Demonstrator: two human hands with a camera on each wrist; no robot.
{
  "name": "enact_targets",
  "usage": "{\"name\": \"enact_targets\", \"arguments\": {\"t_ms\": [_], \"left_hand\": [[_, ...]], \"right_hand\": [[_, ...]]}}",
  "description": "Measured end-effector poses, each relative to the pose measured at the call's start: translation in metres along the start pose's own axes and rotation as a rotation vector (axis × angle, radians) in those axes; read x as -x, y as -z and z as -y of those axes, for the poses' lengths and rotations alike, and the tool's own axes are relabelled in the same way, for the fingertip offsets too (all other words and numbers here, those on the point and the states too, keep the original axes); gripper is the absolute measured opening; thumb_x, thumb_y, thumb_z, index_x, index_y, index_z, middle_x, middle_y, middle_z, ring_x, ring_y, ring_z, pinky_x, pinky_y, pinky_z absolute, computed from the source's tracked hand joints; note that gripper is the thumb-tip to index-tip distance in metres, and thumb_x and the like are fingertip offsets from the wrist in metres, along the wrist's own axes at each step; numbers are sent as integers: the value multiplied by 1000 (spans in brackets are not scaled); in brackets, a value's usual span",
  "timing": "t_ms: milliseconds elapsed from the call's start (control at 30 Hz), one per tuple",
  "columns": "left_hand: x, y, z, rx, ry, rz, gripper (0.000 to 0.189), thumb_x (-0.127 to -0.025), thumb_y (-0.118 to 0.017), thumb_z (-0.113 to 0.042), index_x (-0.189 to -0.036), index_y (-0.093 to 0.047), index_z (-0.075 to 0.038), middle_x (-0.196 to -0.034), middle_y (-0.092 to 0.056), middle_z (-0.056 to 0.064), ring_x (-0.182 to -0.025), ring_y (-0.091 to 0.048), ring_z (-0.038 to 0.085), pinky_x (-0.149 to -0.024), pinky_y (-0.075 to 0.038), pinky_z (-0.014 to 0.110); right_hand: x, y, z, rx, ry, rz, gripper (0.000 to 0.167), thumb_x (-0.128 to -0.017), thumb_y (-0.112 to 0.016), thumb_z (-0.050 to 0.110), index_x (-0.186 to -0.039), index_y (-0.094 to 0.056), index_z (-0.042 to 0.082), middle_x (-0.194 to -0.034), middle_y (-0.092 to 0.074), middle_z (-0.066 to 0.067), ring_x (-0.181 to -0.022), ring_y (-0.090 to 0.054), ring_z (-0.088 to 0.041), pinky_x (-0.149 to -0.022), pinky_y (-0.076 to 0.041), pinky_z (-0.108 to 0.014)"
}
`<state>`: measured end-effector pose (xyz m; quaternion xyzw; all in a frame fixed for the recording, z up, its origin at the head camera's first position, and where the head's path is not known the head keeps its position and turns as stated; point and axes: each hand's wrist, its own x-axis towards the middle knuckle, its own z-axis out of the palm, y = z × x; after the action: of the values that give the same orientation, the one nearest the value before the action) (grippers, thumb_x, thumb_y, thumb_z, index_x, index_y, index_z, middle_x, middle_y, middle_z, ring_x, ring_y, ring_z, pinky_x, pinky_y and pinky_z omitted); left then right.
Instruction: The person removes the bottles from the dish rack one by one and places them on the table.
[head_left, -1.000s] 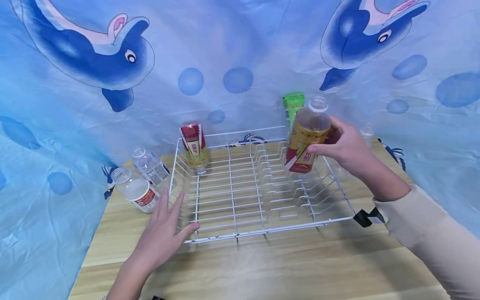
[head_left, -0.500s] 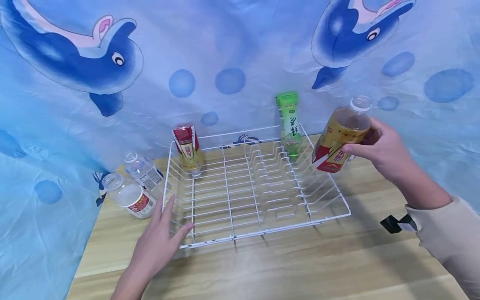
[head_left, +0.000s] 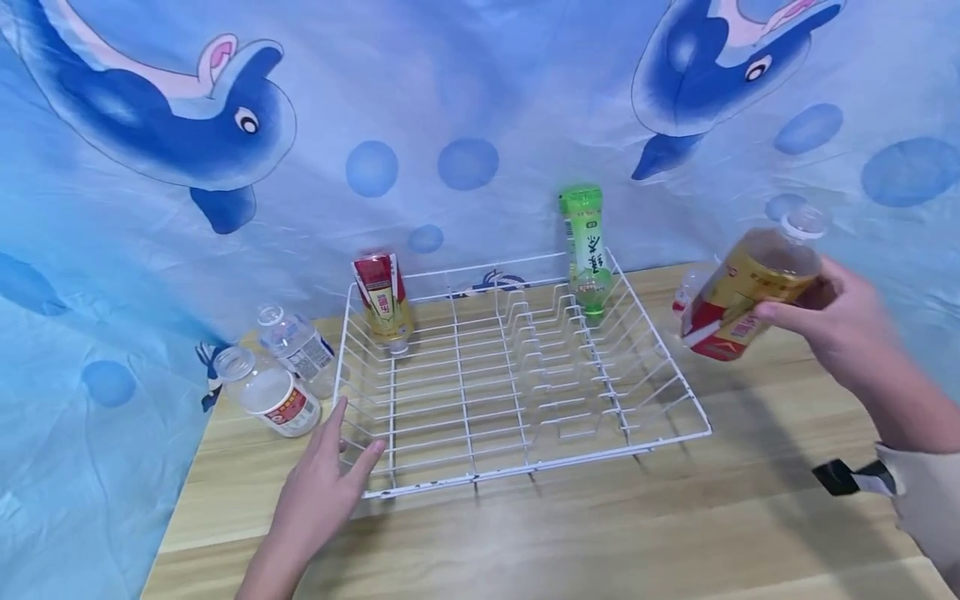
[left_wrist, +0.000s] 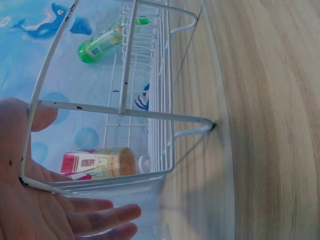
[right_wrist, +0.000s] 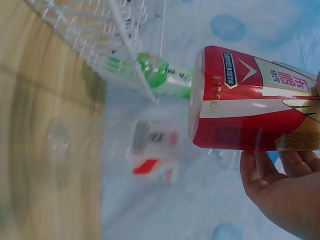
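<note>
My right hand [head_left: 855,342] grips a clear plastic drink bottle [head_left: 750,292] with a red and gold label, its open mouth tilted up to the right. The bottle is in the air, right of the white wire dish rack [head_left: 525,466]. At the rack's front left corner rests my left hand [head_left: 318,483], thumb on the inner side of the rim and fingers on the outer side, fairly straight. Inside the rack, a similar red and gold bottle [head_left: 384,296] stands neck down at the back left. A green-labelled bottle [head_left: 588,250] leans neck down at the back right.
Two uncapped clear bottles, one with a red and white label [head_left: 273,400] and one with a blue and white label [head_left: 296,337], stand left of the rack. Another clear bottle [right_wrist: 155,150] stands at the right, partly hidden in the head view. A dolphin-print curtain [head_left: 525,83] backs the wooden table.
My right hand has carried the red and gold bottle rightward, from above the rack's right part to beyond its right side. The left hand stays at the rack's corner.
</note>
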<state>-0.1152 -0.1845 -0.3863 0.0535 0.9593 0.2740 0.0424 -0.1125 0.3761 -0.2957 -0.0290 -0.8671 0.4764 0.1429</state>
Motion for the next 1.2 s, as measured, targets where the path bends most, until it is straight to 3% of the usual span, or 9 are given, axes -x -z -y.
{"name": "enact_targets", "arguments": {"t_ms": [167, 367, 567, 800, 1200], "left_hand": [[7, 8, 9, 7, 37, 34, 90, -100, -48, -61, -164, -5, -13, -155, -34, 28, -121, -56, 49, -94, -42, 71], [8, 15, 17, 39, 13, 29, 91, -101, -49, -59, -163, -3, -13, -155, -37, 27, -122, -57, 46, -91, -45, 69], [2, 12, 15, 59, -1, 38, 93, -100, -49, -61, -163, 1, -14, -153, -40, 25, -121, -59, 43, -92, -46, 67], [-4, 5, 13, 65, -14, 48, 94, -100, -47, -62, -163, 2, -13, -154, -40, 23, -121, -59, 41, -93, -45, 68], [-7, 0, 14, 63, -7, 67, 96, -99, -44, -66, -163, 4, -13, -156, -39, 22, -125, -57, 41, -98, -42, 68]], "right_hand": [[1, 3, -18, 22, 17, 3, 53, -91, -72, 0, -137, -56, 20, -113, -61, 17, -96, -60, 2, -70, -48, -9], [4, 6, -40, 3, 6, 9, 56, -94, -69, -1, -143, -52, 19, -120, -56, 15, -103, -56, 3, -75, -48, -6], [13, 9, -56, 82, 23, -2, 60, -95, -68, 2, -149, -47, 17, -123, -51, 21, -105, -50, 7, -79, -42, -1], [20, 11, -74, 176, -54, -17, 64, -96, -70, 13, -153, -42, 13, -118, -45, 25, -100, -44, 8, -75, -39, 0], [19, 7, -103, 217, -97, -37, 58, -90, -78, 17, -141, -51, 14, -109, -47, 28, -93, -45, 13, -71, -39, -1]]}}
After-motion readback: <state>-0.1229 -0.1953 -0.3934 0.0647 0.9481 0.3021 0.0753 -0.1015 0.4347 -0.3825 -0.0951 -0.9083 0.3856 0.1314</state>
